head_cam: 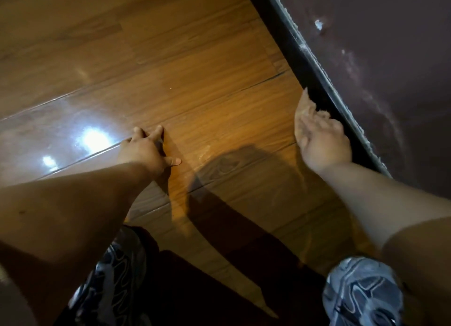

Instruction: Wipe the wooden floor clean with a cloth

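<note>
The wooden floor is made of long orange-brown planks with a fine streaked grain. Its glossy finish throws back two bright white patches of glare at the left. A thin dark crack runs along one plank seam toward the right, one tiny pale speck lies on the boards farther out, and a chalky smear sits between the two hands.

The single cloth is a soft, tan, crumpled piece with one pointed corner sticking up at its far end. It lies at the right edge of the floor, against the baseboard. The right hand holds it, fingers bent over the fabric and pressing it down. That area is blurred, so the exact grip is hard to read.

The left hand is well apart from the right. It holds nothing and is planted on the boards with fingers straight and spread, thumb pointing right.

The baseboard is one flat dark strip with a dusty pale upper edge, running diagonally from far to near along the right. Beyond it is a matte maroon wall with whitish scuffs and one chipped white spot.

Two knees are at the near edge, the left knee and the right knee, both in fabric printed with swirling grey, black and white lines.
</note>
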`<state>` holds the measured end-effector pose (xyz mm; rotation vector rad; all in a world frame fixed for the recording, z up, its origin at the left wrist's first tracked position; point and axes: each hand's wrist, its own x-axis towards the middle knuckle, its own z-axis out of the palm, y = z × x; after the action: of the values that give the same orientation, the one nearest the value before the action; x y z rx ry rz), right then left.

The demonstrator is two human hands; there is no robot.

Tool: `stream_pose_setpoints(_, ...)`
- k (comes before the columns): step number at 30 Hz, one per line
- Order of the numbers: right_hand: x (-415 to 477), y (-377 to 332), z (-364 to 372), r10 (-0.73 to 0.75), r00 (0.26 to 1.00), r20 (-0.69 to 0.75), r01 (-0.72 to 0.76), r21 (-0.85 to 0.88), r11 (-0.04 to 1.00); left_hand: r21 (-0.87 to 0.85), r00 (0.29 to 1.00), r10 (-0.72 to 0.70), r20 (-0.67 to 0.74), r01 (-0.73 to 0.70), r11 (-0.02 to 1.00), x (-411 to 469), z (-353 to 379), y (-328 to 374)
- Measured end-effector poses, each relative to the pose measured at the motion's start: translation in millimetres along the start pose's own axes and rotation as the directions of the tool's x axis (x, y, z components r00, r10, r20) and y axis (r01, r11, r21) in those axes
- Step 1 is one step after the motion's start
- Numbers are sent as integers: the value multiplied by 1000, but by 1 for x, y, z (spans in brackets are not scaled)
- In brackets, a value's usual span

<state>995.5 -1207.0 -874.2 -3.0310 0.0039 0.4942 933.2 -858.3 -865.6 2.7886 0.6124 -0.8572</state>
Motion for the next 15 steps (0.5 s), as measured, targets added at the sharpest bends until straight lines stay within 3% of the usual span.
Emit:
stream_pose_setpoints(3,-31,-53,22,-48,997,60,56,-137,989,-13,999,-16,37,16,1000,1,3,0)
stream_pose_setpoints(5,-79,-99,50,-317,947,47,319,-68,945,-44,999,-19,43,21,999,3,2,2)
stream_pose_setpoints(7,-129,-129,66,-631,771,83,627,76,776,-71,1000,-15,23,17,997,6,-1,3)
stream_pose_setpoints(8,-143,-135,63,-730,676,101,713,160,682,-86,1000,-14,17,15,996,9,-4,5)
stream_pose_setpoints(9,-152,-137,65,-783,611,118,757,205,621,-82,999,-20,31,23,996,9,-1,2)
stream_pose_setpoints(10,-146,-131,61,-797,591,120,777,181,603,-80,999,-16,33,19,997,10,-1,3)
stream_pose_setpoints(11,-132,-120,56,-772,630,82,765,109,635,-73,999,-6,36,9,997,10,-2,4)
stream_pose_setpoints(12,-117,-110,55,-696,718,22,694,50,718,-64,999,-9,47,12,998,8,1,-1)
stream_pose_setpoints(14,-70,-71,40,-422,906,0,422,6,906,-63,999,-13,39,16,998,9,0,-6)
stream_pose_setpoints(15,-51,-46,29,-267,964,7,267,-7,964,-56,999,-15,34,17,998,6,0,-9)
